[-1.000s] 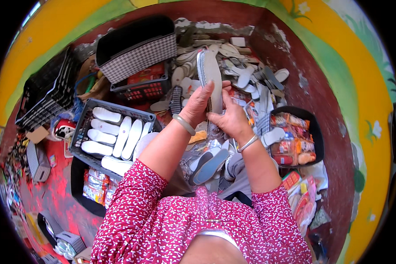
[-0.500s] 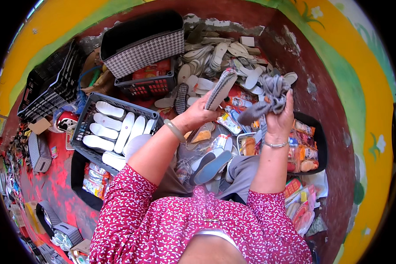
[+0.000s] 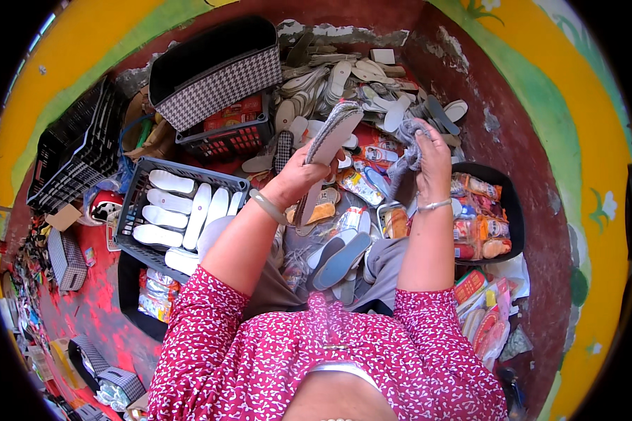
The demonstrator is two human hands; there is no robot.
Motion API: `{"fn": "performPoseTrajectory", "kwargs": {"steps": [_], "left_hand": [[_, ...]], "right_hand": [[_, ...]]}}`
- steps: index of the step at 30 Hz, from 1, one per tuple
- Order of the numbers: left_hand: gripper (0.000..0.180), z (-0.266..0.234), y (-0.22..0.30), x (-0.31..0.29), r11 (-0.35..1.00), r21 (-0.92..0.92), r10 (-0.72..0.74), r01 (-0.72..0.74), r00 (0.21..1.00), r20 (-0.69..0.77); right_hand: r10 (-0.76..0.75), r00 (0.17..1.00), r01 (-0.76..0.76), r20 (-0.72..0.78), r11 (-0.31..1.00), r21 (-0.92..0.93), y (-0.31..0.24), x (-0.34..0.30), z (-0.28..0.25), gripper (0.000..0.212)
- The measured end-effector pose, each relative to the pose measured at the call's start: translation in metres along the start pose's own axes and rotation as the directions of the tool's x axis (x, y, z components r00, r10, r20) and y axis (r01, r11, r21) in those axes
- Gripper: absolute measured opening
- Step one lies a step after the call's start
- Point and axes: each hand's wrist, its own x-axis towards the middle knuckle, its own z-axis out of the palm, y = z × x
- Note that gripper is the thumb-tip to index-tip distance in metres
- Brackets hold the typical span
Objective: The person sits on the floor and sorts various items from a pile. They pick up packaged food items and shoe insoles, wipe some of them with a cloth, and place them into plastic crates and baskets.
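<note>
My left hand (image 3: 303, 175) is closed around a thin stack of pale shoe soles (image 3: 336, 133), held upright with the toe end pointing up and away. Opposite it, my right hand (image 3: 435, 158) grips a crumpled grey cloth (image 3: 404, 149), which hangs beside the soles without touching them. Between my knees lie blue-grey insoles (image 3: 342, 261) and clear plastic wrapping. White insoles (image 3: 163, 211) stand in rows in a dark plastic crate (image 3: 130, 226) to my left.
A large heap of loose soles (image 3: 316, 88) lies against the far wall. Beside it, a houndstooth bin (image 3: 225, 88) rests on another crate. At my right stands a black bin (image 3: 516, 224) of packaged food; a black folding crate (image 3: 74, 161) is at the far left.
My right hand has shifted a little left and upward, and the cloth hangs lower and looser. My left hand has tilted the soles, showing more of their pale face.
</note>
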Motion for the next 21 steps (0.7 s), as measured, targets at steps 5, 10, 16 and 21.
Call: {"fn": "performPoseTrajectory", "kwargs": {"steps": [5,10,16,21], "left_hand": [[0.047,-0.006,-0.01,0.002,0.957,0.281,0.049,-0.069,0.996,0.077],[0.06,0.002,-0.012,0.005,0.683,0.682,0.316,-0.261,0.947,0.046],[0.064,-0.005,-0.006,0.007,0.756,0.595,0.337,-0.273,0.941,0.003],[0.061,0.001,-0.013,0.008,0.705,0.669,0.292,-0.236,0.956,0.03]], "right_hand": [[-0.595,0.791,0.604,0.14,0.725,-0.331,-0.034,-0.034,0.049,0.03],[-0.559,0.54,0.823,0.629,0.194,-0.534,-0.041,-0.042,0.052,0.027],[-0.58,0.782,0.512,0.228,0.39,-0.765,-0.031,-0.011,0.002,0.023],[-0.711,0.519,0.831,0.475,0.288,-0.476,-0.041,-0.051,0.058,0.027]]}}
